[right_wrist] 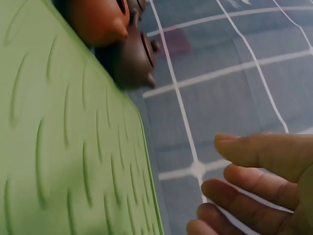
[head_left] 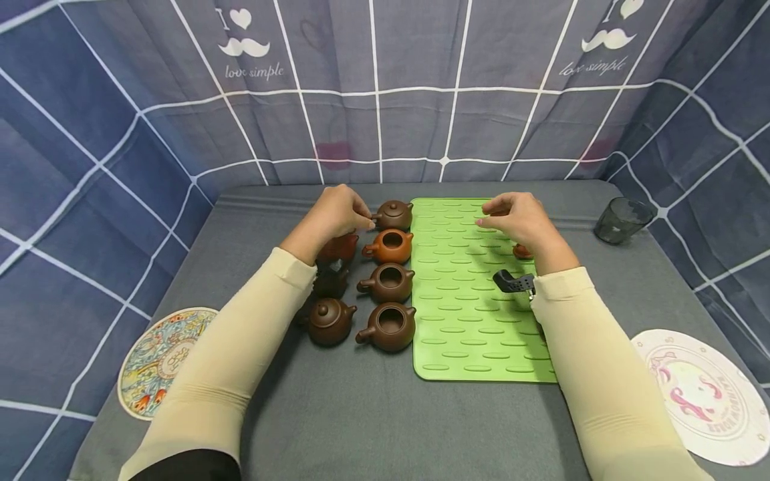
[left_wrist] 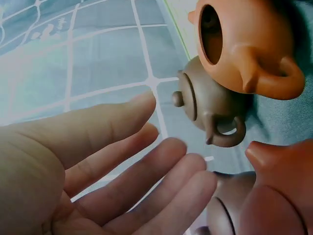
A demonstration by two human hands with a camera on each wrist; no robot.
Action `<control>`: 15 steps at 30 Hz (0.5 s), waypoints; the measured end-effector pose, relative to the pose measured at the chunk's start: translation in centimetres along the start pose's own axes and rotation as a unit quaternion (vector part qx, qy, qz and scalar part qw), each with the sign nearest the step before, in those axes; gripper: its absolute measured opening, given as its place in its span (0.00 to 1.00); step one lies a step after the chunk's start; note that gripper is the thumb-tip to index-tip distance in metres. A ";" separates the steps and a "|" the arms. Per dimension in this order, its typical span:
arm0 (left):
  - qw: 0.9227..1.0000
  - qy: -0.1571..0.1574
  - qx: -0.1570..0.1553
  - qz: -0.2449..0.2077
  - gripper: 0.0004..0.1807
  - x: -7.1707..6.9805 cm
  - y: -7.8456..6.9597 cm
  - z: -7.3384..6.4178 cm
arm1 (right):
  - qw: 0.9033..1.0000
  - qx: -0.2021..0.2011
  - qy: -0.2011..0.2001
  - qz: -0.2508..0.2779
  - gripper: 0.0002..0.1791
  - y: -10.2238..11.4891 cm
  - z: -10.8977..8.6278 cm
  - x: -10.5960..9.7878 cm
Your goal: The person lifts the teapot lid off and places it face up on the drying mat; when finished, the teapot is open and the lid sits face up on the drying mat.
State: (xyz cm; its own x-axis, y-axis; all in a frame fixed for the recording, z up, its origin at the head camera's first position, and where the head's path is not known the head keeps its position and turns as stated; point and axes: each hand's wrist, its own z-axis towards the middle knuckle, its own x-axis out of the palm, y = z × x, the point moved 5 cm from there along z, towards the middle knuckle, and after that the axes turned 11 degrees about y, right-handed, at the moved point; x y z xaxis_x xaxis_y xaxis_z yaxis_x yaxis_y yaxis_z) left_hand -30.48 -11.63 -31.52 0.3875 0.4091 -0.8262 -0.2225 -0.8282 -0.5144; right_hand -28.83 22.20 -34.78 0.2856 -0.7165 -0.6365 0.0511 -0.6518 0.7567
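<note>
1. Pale sleeves (head_left: 607, 381), two of them, reach in over the grey cloth (head_left: 361, 421).
2. Left hand (head_left: 335, 212): thumb and fingers loosely parted, nothing held; the lidded brown teapot (head_left: 395, 216) stands at the back, just right of the thumb tip, handle side towards it; the left wrist view shows pot and fingers apart.
3. Right hand (head_left: 517, 217): thumb and fingers also spread a little, nothing between them; it hangs above the far part of one green mat (head_left: 457, 300); that same teapot lies well to its left, across the mat.
4. Teapots: seven visible from the head; four in a column beside the mat's left edge, three further left; the left wrist view adds an eighth, a dark pot (left_wrist: 234, 191) beside the red teapot (left_wrist: 286, 169); lidless ones number three, one orange teapot (head_left: 400, 255) and two brown.
5. Elsewhere: two plates (head_left: 740, 444); one dark glass (head_left: 619, 224); one small reddish piece (head_left: 521, 252), partly hidden by the right wrist.
</note>
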 end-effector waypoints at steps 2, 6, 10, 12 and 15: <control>1.000 -0.007 -0.008 0.004 0.10 -0.2 -0.1 0.8 | 1.000 -0.027 -0.001 -0.003 0.23 1.2 1.3 0.8; 0.999 -0.007 -0.033 0.004 0.13 -0.1 0.3 2.5 | 0.997 -0.079 0.006 -0.010 0.19 4.3 4.3 2.9; 0.998 0.004 -0.054 0.015 0.14 0.4 0.9 3.9 | 0.993 -0.105 0.024 -0.039 0.18 6.5 6.8 5.0; 0.998 0.010 -0.059 0.024 0.14 0.7 1.1 4.4 | 0.992 -0.111 0.036 -0.049 0.19 7.1 7.7 6.0; 0.998 0.016 -0.063 0.021 0.13 1.2 1.7 4.9 | 0.990 -0.113 0.056 -0.061 0.20 7.4 8.9 7.4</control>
State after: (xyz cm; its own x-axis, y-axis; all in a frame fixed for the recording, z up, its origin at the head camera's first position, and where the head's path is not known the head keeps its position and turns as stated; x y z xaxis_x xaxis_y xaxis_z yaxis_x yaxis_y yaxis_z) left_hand -34.78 -10.70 -34.49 0.4087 0.3617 -0.8379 -0.1264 -0.8868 -0.4445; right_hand -34.86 9.84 -35.23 0.3678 -0.5959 -0.7139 0.3013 -0.6499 0.6977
